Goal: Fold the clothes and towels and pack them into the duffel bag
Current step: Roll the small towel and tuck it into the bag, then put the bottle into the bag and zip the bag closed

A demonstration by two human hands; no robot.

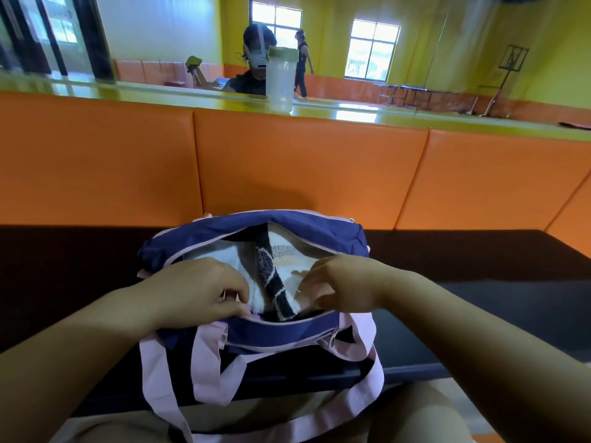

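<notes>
A navy duffel bag point(281, 334) with pink straps and pink zipper trim lies on a dark bench, its top opening wide. Inside the bag lies a folded white towel point(233, 255) with a dark striped towel point(275, 282) across it. My left hand point(195, 289) rests at the left of the opening, its fingers curled onto the white towel and the near rim. My right hand point(342, 286) is at the right of the opening, its fingertips pinching fabric by the near rim. What exactly each hand pinches is partly hidden.
The dark bench point(479, 302) runs left and right below an orange padded backrest point(303, 164). On the yellow-green ledge above stands a clear plastic cup point(281, 79). A mirror behind reflects two people and a room. My knees are at the bottom.
</notes>
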